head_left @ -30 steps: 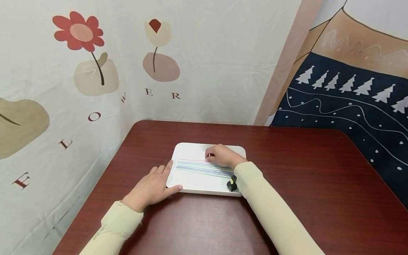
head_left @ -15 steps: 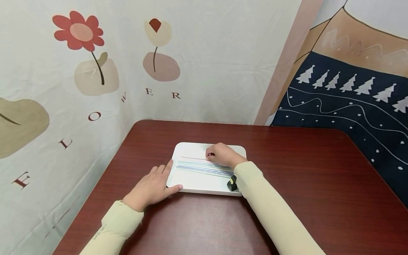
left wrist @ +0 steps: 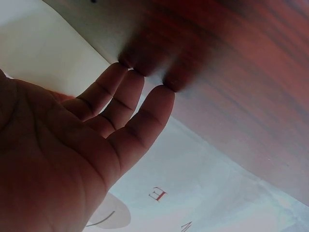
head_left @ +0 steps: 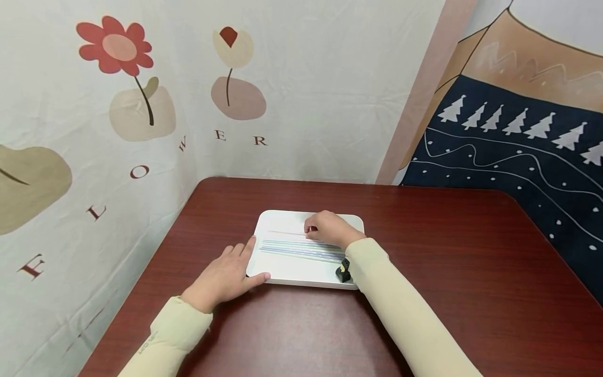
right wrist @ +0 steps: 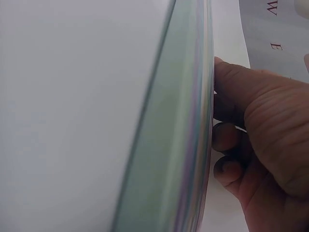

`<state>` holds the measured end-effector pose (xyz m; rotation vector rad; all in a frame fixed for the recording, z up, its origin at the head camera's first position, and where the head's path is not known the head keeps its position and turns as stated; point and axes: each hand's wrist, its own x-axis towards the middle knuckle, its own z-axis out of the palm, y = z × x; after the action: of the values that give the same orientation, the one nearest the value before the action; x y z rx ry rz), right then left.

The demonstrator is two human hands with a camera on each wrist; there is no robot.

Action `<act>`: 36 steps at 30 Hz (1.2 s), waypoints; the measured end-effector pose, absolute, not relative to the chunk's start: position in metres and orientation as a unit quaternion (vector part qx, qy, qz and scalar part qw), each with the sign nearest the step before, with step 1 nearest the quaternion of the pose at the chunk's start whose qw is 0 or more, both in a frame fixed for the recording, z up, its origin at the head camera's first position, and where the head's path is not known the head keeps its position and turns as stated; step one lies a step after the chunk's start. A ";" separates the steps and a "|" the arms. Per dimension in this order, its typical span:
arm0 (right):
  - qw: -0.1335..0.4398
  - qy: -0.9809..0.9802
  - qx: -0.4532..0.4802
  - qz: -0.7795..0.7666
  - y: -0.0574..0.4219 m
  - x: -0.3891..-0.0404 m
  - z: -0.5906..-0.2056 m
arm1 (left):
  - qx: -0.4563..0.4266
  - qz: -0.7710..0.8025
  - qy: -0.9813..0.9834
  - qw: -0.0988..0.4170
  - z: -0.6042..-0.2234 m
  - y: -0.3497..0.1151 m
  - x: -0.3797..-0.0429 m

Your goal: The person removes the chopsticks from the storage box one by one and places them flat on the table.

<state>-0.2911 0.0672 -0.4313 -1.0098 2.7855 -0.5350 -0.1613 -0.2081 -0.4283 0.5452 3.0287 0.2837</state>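
A white rounded board (head_left: 292, 273) lies on the table. Across its middle run several long, thin strips (head_left: 301, 250) in pale green, blue and purple. One pinkish strip (head_left: 287, 232) lies apart from them on the far side, and my right hand (head_left: 327, 229) pinches it with curled fingers. In the right wrist view the coloured strips (right wrist: 161, 130) stand close beside the fingertips (right wrist: 227, 171). My left hand (head_left: 226, 273) rests at the board's left edge, its thumb along the front corner. In the left wrist view its fingers (left wrist: 149, 116) are extended.
The dark red wooden table (head_left: 447, 272) extends around the board. A white cloth wall (head_left: 320, 104) printed with flowers stands behind and to the left; a navy patterned cloth (head_left: 509, 152) hangs at the right. A small black device (head_left: 343, 270) sits at my right wrist.
My right hand has shifted slightly to the far side, and the pinkish strip has come away from the other strips toward the board's far edge. The left hand has stayed in place.
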 end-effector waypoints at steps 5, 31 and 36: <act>0.056 0.920 -0.341 -0.186 0.065 -0.291 -0.430 | 0.175 0.094 0.980 0.026 -0.428 -0.208 -0.161; 0.023 0.889 -0.349 -0.296 0.085 -0.289 -0.393 | 0.172 0.095 0.980 0.031 -0.425 -0.207 -0.161; 0.032 0.885 -0.345 -0.310 0.104 -0.291 -0.384 | 0.176 0.095 0.979 0.028 -0.427 -0.207 -0.161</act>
<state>-0.2906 0.1039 -0.3837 -1.0621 2.7269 -0.9553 -0.1610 -0.2074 -0.4266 0.5422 3.0236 0.2926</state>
